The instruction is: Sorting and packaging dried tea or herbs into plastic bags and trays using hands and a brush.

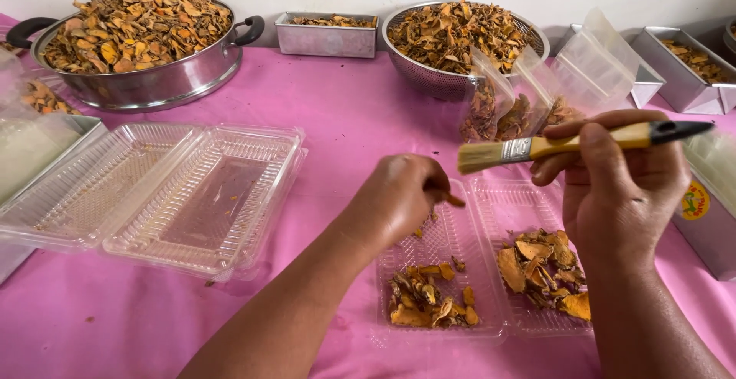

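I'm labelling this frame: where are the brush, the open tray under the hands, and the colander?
brush (537,147), head view, on its metal ferrule.
tray (491,218), head view, on its bare middle ridge.
colander (418,76), head view, on its mesh wall.

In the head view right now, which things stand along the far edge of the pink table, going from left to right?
Wide steel pot heaped with dried orange slices → small rectangular metal tin → round steel mesh colander of slices → clear plastic bags → open metal tin at the right.
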